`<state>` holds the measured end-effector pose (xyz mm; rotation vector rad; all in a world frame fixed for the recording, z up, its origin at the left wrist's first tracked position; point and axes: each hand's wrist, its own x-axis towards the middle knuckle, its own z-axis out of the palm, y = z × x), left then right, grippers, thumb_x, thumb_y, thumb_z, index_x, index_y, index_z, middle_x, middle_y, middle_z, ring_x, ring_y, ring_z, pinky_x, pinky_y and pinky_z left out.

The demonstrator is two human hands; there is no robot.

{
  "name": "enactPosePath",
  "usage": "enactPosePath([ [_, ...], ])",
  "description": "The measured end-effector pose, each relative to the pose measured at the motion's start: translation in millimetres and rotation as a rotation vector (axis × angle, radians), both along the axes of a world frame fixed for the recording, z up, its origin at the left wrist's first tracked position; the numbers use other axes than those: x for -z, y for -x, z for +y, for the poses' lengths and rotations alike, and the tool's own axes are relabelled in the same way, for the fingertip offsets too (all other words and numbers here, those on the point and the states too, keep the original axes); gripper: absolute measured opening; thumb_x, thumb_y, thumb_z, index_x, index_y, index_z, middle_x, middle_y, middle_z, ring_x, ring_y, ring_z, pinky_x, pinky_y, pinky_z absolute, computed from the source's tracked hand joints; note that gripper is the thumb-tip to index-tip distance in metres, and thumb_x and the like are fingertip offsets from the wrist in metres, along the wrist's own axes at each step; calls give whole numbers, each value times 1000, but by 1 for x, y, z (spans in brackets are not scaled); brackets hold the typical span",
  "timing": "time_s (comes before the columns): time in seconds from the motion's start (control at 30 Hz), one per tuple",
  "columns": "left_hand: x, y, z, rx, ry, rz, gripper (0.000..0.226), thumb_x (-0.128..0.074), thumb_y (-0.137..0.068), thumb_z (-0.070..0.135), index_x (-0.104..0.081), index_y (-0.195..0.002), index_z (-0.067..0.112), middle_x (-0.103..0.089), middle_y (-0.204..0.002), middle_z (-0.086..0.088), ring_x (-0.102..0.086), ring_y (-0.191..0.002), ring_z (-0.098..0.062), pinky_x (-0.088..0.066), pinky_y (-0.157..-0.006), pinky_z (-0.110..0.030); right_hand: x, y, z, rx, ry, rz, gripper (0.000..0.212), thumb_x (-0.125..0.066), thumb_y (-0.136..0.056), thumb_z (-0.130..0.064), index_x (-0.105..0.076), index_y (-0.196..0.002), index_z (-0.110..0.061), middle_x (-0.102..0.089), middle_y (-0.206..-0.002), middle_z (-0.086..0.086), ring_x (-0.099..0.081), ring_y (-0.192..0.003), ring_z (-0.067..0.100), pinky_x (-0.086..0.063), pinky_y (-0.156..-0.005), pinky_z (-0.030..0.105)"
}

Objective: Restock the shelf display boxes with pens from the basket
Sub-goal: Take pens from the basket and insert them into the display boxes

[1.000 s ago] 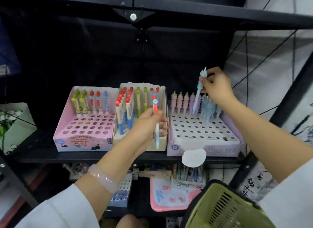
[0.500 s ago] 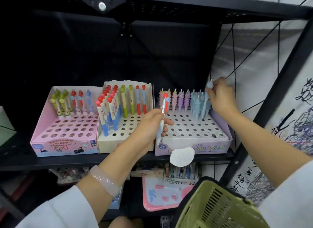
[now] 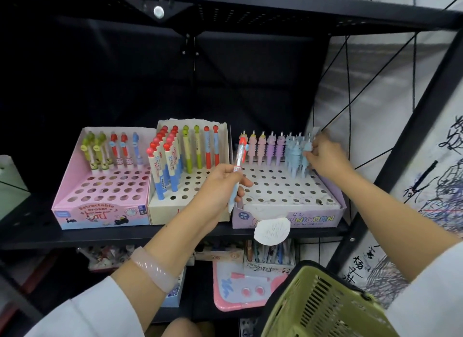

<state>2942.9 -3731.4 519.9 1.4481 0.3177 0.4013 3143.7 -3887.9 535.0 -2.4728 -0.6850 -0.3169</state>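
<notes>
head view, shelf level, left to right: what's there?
pink eraser box → cream pen box → left hand gripping a red-capped pen → purple unicorn box → right hand on the blue unicorn pens

Pink display box (image 3: 75, 198) with round holes, cream box (image 3: 162, 211), lilac box (image 3: 313, 220) lettered in pastel rainbow. Pens — green, red, blue, pink, purple. Olive-green slotted basket (image 3: 325, 309); black shelf (image 3: 125, 234).
</notes>
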Motion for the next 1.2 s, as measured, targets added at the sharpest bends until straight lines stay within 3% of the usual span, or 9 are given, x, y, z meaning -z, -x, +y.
enactPosePath([
  [0.13, 2, 5, 5, -15, -16, -25, 10, -42, -98, 11, -48, -91, 14, -65, -72, 0, -49, -45, -3, -44, -46, -18, -5, 10, 0, 65, 104, -55, 28, -55, -92, -18, -49, -113, -1, -62, -101, 20, -58, -88, 34, -39, -66, 30],
  [0.23, 1, 9, 9, -15, -23, -23, 11, -40, -99, 12, -49, -93, 14, -66, -74, 0, -50, -46, -2, -44, -46, -17, -17, 33, 14, 46, -71, -234, 23, -56, -91, -21, -56, -108, -6, -64, -98, 10, -61, -89, 28, -46, -71, 30],
  [0.37, -3, 16, 13, -9, -23, -39, 14, -39, -99, 13, -51, -93, 14, -67, -73, 1, -51, -48, -3, -45, -49, -19, -38, 81, 57, -402, -286, 232, 24, -54, -93, -30, -62, -108, -13, -67, -87, -7, -62, -70, -2, -50, -60, 13],
  [0.5, -7, 28, 20, -33, -21, -67, 14, -40, -99, 13, -52, -92, 13, -66, -71, 2, -54, -48, -4, -47, -49, -18, -48, 114, 85, -633, -353, 486, 15, -57, -92, -25, -66, -96, -13, -72, -73, -5, -67, -68, 3, -54, -63, 16],
  [0.6, -11, 38, 28, -65, -28, -78, 13, -40, -99, 13, -54, -100, 12, -66, -82, -2, -60, -58, -4, -52, -56, -18, -51, 126, 99, -677, -417, 534, 13, -57, -92, -18, -65, -94, -8, -70, -70, -4, -66, -64, 4, -51, -58, 13],
  [0.77, -9, 67, 57, -121, -291, -33, 23, -45, -96, 29, -49, -118, 33, -61, -102, 19, -59, -95, 1, -46, -77, -20, -65, 137, 120, -601, -509, 444, 16, -58, -92, -21, -65, -98, -8, -69, -83, 4, -64, -71, 7, -53, -61, 14],
  [0.97, -14, 113, 118, -438, -409, -90, 20, -49, -93, 17, -57, -92, 35, -65, -95, 13, -62, -88, -3, -49, -69, -14, -93, 161, 170, -623, -720, 370, 8, -59, -91, -20, -59, -91, -11, -67, -80, 4, -63, -66, 5, -53, -63, 17],
  [1.07, -7, 128, 154, -512, -523, 2, 16, -50, -94, 23, -57, -106, 30, -60, -102, 16, -54, -90, 5, -38, -71, -10, -96, 173, 208, -602, -617, 270, 9, -61, -89, -19, -54, -88, -14, -67, -81, 5, -63, -68, 9, -55, -66, 22],
  [1.2, 12, 143, 186, -502, -694, 125, 31, -51, -94, 21, -53, -125, 20, -53, -118, 11, -47, -108, -3, -33, -93, -22, -79, 184, 254, -577, -278, 163, 16, -65, -84, -20, -57, -92, -9, -69, -87, 10, -67, -84, 22, -55, -81, 37],
])
